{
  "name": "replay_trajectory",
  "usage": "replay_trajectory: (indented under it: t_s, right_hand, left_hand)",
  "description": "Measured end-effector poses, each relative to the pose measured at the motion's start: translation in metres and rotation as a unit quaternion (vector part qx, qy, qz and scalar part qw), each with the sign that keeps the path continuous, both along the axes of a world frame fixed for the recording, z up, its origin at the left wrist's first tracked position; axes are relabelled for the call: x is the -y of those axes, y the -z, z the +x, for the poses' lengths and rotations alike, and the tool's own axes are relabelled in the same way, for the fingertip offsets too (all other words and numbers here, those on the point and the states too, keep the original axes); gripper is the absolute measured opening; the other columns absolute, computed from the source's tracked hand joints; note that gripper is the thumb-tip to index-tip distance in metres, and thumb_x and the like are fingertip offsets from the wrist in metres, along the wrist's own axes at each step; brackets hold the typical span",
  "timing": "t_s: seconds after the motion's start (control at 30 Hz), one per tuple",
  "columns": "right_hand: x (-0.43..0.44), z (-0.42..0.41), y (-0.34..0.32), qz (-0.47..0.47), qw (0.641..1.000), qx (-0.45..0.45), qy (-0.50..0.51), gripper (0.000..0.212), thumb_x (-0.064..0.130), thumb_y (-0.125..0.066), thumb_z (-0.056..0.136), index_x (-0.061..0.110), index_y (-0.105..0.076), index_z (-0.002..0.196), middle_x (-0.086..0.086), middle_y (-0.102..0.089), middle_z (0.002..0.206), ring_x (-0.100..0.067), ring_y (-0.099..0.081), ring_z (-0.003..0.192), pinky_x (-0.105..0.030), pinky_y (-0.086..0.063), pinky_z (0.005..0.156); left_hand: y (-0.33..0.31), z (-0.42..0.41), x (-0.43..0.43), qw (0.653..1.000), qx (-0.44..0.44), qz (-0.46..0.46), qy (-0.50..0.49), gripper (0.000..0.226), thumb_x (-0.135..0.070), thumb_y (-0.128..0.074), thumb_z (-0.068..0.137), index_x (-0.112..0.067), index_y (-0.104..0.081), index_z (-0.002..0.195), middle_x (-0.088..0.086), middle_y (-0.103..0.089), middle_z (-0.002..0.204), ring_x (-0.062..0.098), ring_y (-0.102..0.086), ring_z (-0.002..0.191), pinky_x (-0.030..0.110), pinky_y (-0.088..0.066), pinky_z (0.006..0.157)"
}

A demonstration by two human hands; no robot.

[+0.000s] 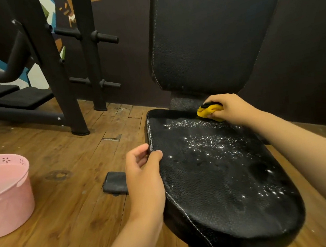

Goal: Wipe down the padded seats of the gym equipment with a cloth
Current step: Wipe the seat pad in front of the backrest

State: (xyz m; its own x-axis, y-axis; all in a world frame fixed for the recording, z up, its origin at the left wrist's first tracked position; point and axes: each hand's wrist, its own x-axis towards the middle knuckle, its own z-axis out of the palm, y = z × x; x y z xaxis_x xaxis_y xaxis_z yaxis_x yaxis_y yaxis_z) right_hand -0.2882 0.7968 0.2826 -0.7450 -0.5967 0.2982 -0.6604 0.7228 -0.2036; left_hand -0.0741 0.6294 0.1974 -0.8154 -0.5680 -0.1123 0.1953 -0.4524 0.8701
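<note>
Yellow cloth (210, 111) bunched in right hand (232, 107), fingers clamped round it, pressed on rear edge of seat pad (215, 180) below backrest pad (209, 36). Left hand (143, 176) curled over pad's left edge, thumb on top. Suds (213, 144) scattered mid-pad. Risks judged: streaks from skipped passes; runoff onto wooden floor (70, 205); pink tub (9, 210) knocked.

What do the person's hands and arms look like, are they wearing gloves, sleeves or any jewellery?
No gloves: the left hand and right hand are both bare. The left forearm and right forearm are uncovered as far as the frame shows, with no sleeve edge in view. No watch, bracelet or ring is visible.
</note>
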Motion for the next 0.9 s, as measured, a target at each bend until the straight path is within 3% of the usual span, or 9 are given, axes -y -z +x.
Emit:
replay_trajectory:
  t_s: [0.07, 0.13, 0.27, 0.37, 0.47, 0.6, 0.7, 0.8, 0.9]
  right_hand:
    - [-0.010, 0.010, -0.011, 0.027, 0.998, 0.047, -0.026, 0.025, 0.015, -0.071, 0.084, 0.028, -0.064, 0.105, 0.015, -0.064, 0.095, -0.001, -0.057, 0.087, -0.006, -0.041, 0.070]
    - [-0.015, 0.011, -0.017, 0.036, 0.995, 0.089, -0.035, 0.027, 0.015, -0.071, 0.084, 0.028, -0.063, 0.106, 0.017, -0.063, 0.098, 0.000, -0.057, 0.091, -0.003, -0.040, 0.072]
    - [-0.011, -0.017, -0.007, 0.046, 0.999, -0.004, 0.028, 0.030, 0.013, -0.066, 0.087, 0.020, -0.063, 0.116, 0.000, -0.066, 0.107, -0.016, -0.058, 0.097, -0.026, -0.043, 0.078]
    - [-0.009, -0.021, 0.005, 0.034, 0.997, -0.041, 0.062, 0.031, 0.008, -0.061, 0.088, 0.020, -0.063, 0.117, -0.005, -0.067, 0.105, -0.020, -0.059, 0.089, -0.029, -0.044, 0.073]
    - [-0.024, -0.007, -0.004, -0.007, 0.999, 0.046, 0.023, 0.029, 0.009, -0.066, 0.086, 0.023, -0.064, 0.111, 0.006, -0.066, 0.101, -0.010, -0.060, 0.089, -0.018, -0.046, 0.073]
    - [-0.051, 0.002, -0.021, 0.025, 0.988, 0.151, -0.004, 0.029, 0.015, -0.071, 0.084, 0.029, -0.065, 0.109, 0.013, -0.065, 0.103, -0.003, -0.059, 0.097, -0.020, -0.044, 0.082]
    - [-0.052, -0.011, -0.012, 0.012, 0.995, 0.089, 0.038, 0.028, 0.014, -0.069, 0.086, 0.027, -0.063, 0.111, 0.011, -0.063, 0.103, -0.007, -0.057, 0.094, -0.020, -0.041, 0.078]
    - [-0.047, -0.024, 0.000, 0.010, 0.994, 0.014, 0.108, 0.031, 0.012, -0.063, 0.090, 0.019, -0.061, 0.119, -0.003, -0.063, 0.109, -0.018, -0.055, 0.098, -0.029, -0.040, 0.080]
    - [-0.048, -0.023, 0.000, 0.015, 0.995, 0.018, 0.102, 0.031, 0.013, -0.062, 0.090, 0.016, -0.061, 0.120, -0.003, -0.062, 0.109, -0.016, -0.052, 0.096, -0.027, -0.038, 0.080]
  left_hand:
    - [0.000, 0.000, 0.000, 1.000, -0.004, 0.009, -0.002, 0.022, -0.015, -0.062, 0.090, -0.024, -0.060, 0.110, 0.000, -0.060, 0.112, 0.020, -0.061, 0.103, 0.033, -0.051, 0.085]
    - [-0.001, 0.000, 0.000, 1.000, -0.005, 0.014, -0.004, 0.023, -0.015, -0.062, 0.090, -0.023, -0.060, 0.111, 0.000, -0.061, 0.111, 0.020, -0.062, 0.102, 0.033, -0.051, 0.084]
    - [-0.003, 0.002, -0.002, 1.000, -0.002, 0.018, -0.002, 0.024, -0.015, -0.063, 0.089, -0.023, -0.060, 0.111, 0.002, -0.062, 0.111, 0.021, -0.062, 0.103, 0.039, -0.051, 0.091]
    - [-0.004, 0.002, -0.002, 1.000, -0.006, 0.022, -0.003, 0.024, -0.014, -0.063, 0.089, -0.022, -0.060, 0.112, 0.002, -0.062, 0.110, 0.022, -0.063, 0.101, 0.037, -0.050, 0.088]
    - [-0.004, 0.002, -0.002, 1.000, -0.008, 0.027, -0.001, 0.025, -0.013, -0.063, 0.089, -0.021, -0.060, 0.113, 0.003, -0.062, 0.110, 0.023, -0.063, 0.103, 0.037, -0.050, 0.087]
    - [-0.002, 0.001, -0.002, 1.000, -0.007, 0.025, -0.003, 0.024, -0.013, -0.062, 0.089, -0.021, -0.060, 0.112, 0.004, -0.063, 0.111, 0.023, -0.063, 0.104, 0.038, -0.050, 0.089]
    - [-0.004, 0.002, -0.001, 1.000, -0.004, 0.029, -0.007, 0.023, -0.012, -0.063, 0.089, -0.020, -0.060, 0.110, 0.007, -0.064, 0.113, 0.025, -0.063, 0.105, 0.041, -0.050, 0.092]
    - [-0.005, 0.003, -0.002, 1.000, -0.005, 0.025, -0.007, 0.023, -0.012, -0.062, 0.089, -0.020, -0.060, 0.111, 0.008, -0.064, 0.113, 0.024, -0.063, 0.103, 0.040, -0.050, 0.090]
    - [-0.004, 0.002, -0.002, 1.000, -0.006, 0.021, -0.008, 0.023, -0.012, -0.062, 0.090, -0.019, -0.060, 0.111, 0.008, -0.064, 0.113, 0.023, -0.063, 0.103, 0.039, -0.050, 0.090]
